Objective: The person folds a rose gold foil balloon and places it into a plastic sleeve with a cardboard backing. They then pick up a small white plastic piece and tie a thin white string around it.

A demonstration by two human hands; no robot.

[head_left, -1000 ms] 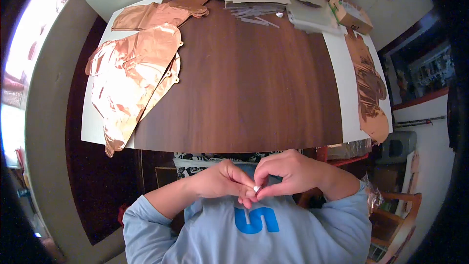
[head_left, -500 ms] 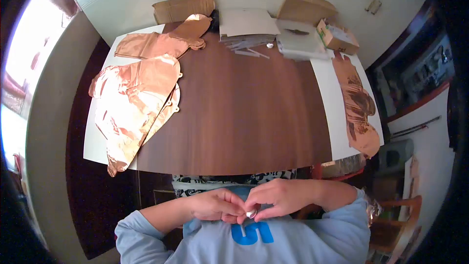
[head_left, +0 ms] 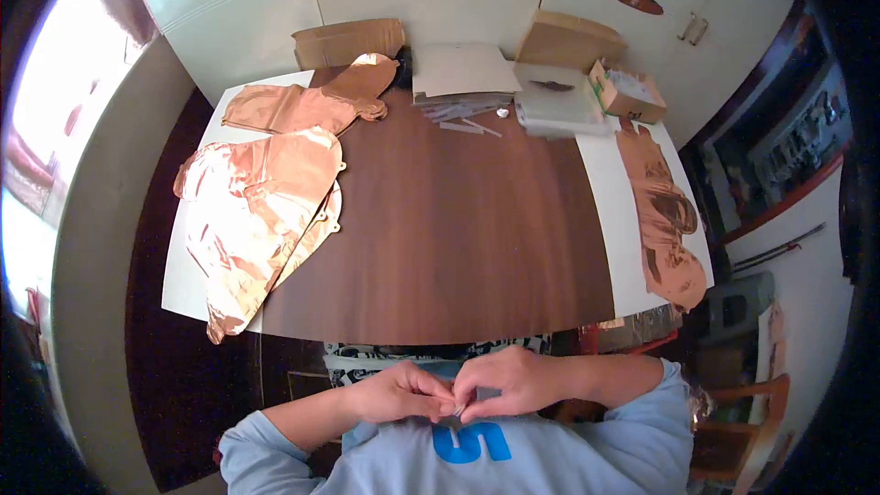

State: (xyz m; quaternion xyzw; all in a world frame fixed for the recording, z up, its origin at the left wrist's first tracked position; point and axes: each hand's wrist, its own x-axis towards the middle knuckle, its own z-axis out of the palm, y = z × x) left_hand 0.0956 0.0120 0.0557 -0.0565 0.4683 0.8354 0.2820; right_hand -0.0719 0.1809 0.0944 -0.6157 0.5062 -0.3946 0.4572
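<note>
Close to my chest, below the table's front edge, my left hand [head_left: 405, 392] and my right hand [head_left: 509, 383] meet fingertip to fingertip. Both are closed in a pinch on a small whitish piece [head_left: 457, 411]. Most of it is hidden by the fingers, so its kind cannot be made out. Ahead on the left of the table lie rose-gold foil balloons [head_left: 261, 183], flat, with small tabs along one edge. Another stack of the foil balloons [head_left: 307, 103] lies behind them. Neither hand touches the table.
At the back of the brown table [head_left: 458, 247] are a stack of sheets [head_left: 465, 71], thin clear strips [head_left: 469, 127], a small white item [head_left: 502, 113], clear plastic bags [head_left: 559, 113] and an open carton [head_left: 628, 96]. A flat foil balloon [head_left: 662, 220] lies along the right edge.
My fingers have drawn closer around the white piece, which showed as a shiny loop before and is mostly covered now. The view has tilted up slightly.
</note>
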